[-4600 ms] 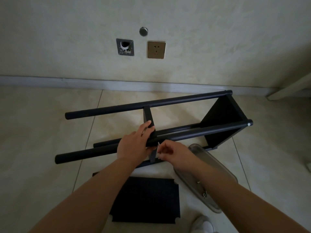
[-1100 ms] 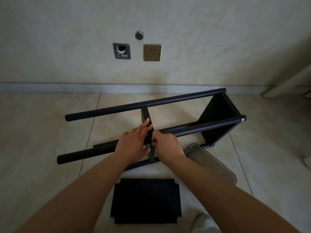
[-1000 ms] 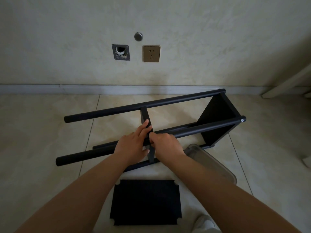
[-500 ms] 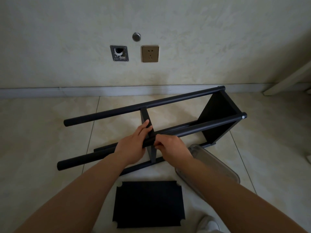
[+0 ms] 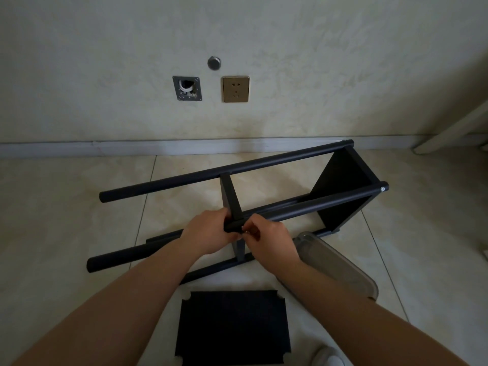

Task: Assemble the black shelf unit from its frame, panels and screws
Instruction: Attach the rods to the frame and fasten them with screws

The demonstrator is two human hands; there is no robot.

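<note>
Black shelf frame lying on its side on the tiled floor, 1 end panel already seated at the far right, middle panel standing on edge between the poles. Left hand curled round the near pole just where the middle panel meets it, fingers wrapped tight. Right hand directly beside it, fingers narrowed to a pinch on something small and pale at the joint, probably a screw, too small to confirm. Third panel flat on the floor below both wrists; clear tray under the right forearm.

Likely risks: screw started crooked and cross-threaded if the panel hole drifts off the pole hole; screw slipping from the pinch and rolling away over the tiles; frame rocking on its round poles once turning force goes in, panel corner popping out of line.
</note>
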